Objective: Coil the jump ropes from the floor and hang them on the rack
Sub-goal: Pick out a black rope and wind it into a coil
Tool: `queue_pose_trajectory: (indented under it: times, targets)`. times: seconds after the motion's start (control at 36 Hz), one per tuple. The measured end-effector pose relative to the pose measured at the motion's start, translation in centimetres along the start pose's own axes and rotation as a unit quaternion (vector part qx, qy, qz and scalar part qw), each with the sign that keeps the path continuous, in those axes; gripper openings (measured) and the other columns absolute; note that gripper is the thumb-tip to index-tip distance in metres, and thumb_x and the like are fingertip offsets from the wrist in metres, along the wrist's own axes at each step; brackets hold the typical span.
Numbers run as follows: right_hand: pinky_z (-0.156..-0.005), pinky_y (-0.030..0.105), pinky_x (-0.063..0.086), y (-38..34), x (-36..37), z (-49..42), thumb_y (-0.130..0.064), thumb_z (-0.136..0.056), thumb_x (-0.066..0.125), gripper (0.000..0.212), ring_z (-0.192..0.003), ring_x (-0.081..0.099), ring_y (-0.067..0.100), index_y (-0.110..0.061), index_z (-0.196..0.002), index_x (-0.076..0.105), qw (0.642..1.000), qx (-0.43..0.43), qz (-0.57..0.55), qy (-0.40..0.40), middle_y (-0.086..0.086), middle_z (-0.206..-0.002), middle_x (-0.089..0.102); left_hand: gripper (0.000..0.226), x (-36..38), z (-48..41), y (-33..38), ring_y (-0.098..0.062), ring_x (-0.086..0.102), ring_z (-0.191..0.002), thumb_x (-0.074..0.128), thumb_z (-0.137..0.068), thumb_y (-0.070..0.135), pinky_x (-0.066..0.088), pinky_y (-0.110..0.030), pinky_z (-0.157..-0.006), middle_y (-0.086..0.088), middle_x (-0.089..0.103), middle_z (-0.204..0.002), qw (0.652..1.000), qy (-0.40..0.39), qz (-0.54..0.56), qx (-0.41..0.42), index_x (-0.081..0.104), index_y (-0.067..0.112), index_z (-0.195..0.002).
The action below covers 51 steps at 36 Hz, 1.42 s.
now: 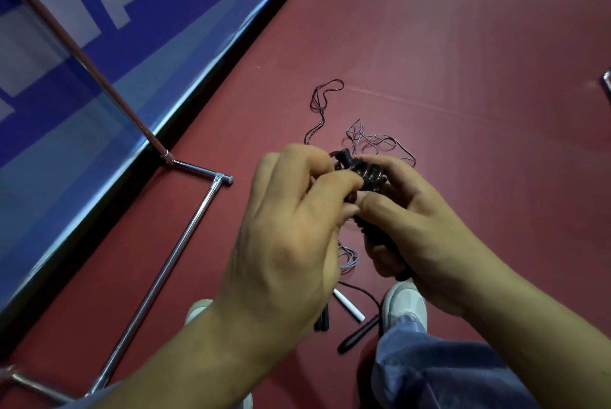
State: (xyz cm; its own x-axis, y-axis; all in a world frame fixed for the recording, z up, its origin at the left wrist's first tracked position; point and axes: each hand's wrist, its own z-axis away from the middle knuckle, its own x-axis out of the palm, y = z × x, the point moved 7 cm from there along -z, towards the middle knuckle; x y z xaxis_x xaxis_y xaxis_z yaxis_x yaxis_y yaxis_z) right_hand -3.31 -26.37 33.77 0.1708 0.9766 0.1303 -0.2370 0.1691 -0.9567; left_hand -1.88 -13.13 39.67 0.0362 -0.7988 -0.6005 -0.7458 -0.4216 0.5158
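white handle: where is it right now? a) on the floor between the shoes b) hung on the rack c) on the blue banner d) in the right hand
A: the white handle lies on the red floor between the left shoe and the right shoe, while the left hand and the right hand grip a black rope bundle.

Single head-worn view, looking steeply down, close over the hands, red floor [463, 44] beyond

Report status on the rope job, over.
Left hand pinches, right hand grips black coiled rope. Loose ropes tangled on floor ahead, handles by shoes. Rack at left.
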Motion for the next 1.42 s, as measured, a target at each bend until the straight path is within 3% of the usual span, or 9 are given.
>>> queue_pose_trajectory:
  times: [0.11,0.19,0.36,0.44,0.56,0.69,0.89,1.19,1.42]
  targets:
    - [-0.042,0.024,0.025,0.0,-0.7,-0.3,-0.008,-0.097,0.060,0.032,-0.047,0.034,0.017,-0.030,-0.119,0.064,0.999,-0.009,0.033,0.024,0.009,-0.066,0.046,0.007,0.2,-0.3,-0.3,-0.022,0.057,-0.080,0.070,-0.089,-0.007,0.049,-0.027,-0.077,-0.007,0.060,-0.089,0.997,-0.030,0.066,0.001,0.066,-0.002,-0.086]
    - [-0.039,0.020,0.033,-0.3,-1.2,-0.4,-0.007,-0.097,0.060,0.035,-0.043,0.042,0.009,-0.028,-0.124,0.063,0.993,-0.035,0.111,0.018,-0.012,-0.056,0.056,0.010,0.0,-0.3,-0.5,-0.017,0.059,-0.079,0.074,-0.085,-0.008,0.048,-0.022,-0.075,-0.006,0.063,-0.085,0.995,-0.024,0.098,-0.025,0.066,-0.002,-0.082]
    - [-0.051,0.007,0.042,-0.2,-0.8,-0.3,-0.009,-0.099,0.061,0.035,-0.055,0.058,-0.009,-0.025,-0.130,0.060,0.960,-0.073,0.265,-0.047,-0.031,-0.065,0.062,0.010,-0.6,-0.3,-0.3,-0.013,0.060,-0.075,0.076,-0.085,0.002,0.047,-0.021,-0.068,0.000,0.064,-0.078,0.991,-0.015,0.111,-0.073,0.067,0.005,-0.081]
    - [-0.065,0.016,0.048,0.1,-0.5,-0.4,-0.026,-0.098,0.062,0.030,-0.069,0.063,-0.002,-0.034,-0.127,0.061,0.941,-0.066,0.325,-0.060,-0.021,-0.088,0.071,0.011,-0.9,-0.6,-0.4,-0.011,0.060,-0.074,0.077,-0.083,0.002,0.046,-0.017,-0.067,0.001,0.064,-0.076,0.989,-0.020,0.116,-0.090,0.067,0.006,-0.079]
    - [-0.089,0.047,0.057,0.8,-0.4,-0.4,-0.039,-0.092,0.060,0.034,-0.098,0.070,0.014,-0.038,-0.126,0.060,0.932,-0.043,0.351,-0.081,-0.006,-0.109,0.073,0.005,-1.2,-0.8,-1.2,-0.008,0.063,-0.071,0.073,-0.083,0.009,0.045,-0.009,-0.064,0.005,0.065,-0.074,0.980,-0.030,0.144,-0.134,0.068,0.011,-0.080]
    - [-0.051,0.011,0.039,0.7,-0.1,-0.5,-0.021,-0.100,0.061,0.023,-0.054,0.051,-0.001,-0.027,-0.122,0.063,0.940,-0.044,0.316,-0.118,0.008,-0.100,0.073,0.005,-1.9,-0.9,-1.2,-0.006,0.063,-0.069,0.072,-0.083,0.012,0.043,-0.006,-0.061,0.009,0.065,-0.071,0.979,-0.029,0.137,-0.147,0.069,0.013,-0.079]
    - [-0.050,0.009,0.040,0.8,0.4,-0.4,-0.019,-0.100,0.061,0.029,-0.053,0.054,-0.006,-0.027,-0.128,0.060,0.948,-0.027,0.288,-0.130,-0.022,-0.071,0.062,0.009,-1.7,-2.0,-3.2,-0.010,0.063,-0.062,0.072,-0.087,0.017,0.052,-0.022,-0.060,0.004,0.067,-0.070,0.957,-0.037,0.194,-0.215,0.067,0.020,-0.080]
    - [-0.047,0.008,0.039,0.3,2.5,0.4,-0.019,-0.102,0.059,0.024,-0.051,0.056,-0.005,-0.026,-0.126,0.061,0.954,-0.002,0.248,-0.170,-0.008,-0.075,0.063,0.012,-2.2,-3.7,-4.3,-0.004,0.053,-0.056,0.072,-0.091,0.014,0.046,-0.022,-0.058,0.011,0.059,-0.060,0.951,0.012,0.193,-0.242,0.067,0.016,-0.079]
    - [-0.051,0.010,0.039,1.6,1.5,0.1,-0.012,-0.097,0.066,0.029,-0.053,0.051,-0.003,-0.031,-0.119,0.062,0.958,-0.004,0.253,-0.133,-0.017,-0.073,0.061,0.008,-0.6,-3.7,-5.9,-0.009,0.056,-0.058,0.075,-0.086,0.011,0.050,-0.024,-0.062,-0.004,0.069,-0.070,0.909,-0.130,0.285,-0.274,0.071,0.009,-0.080]
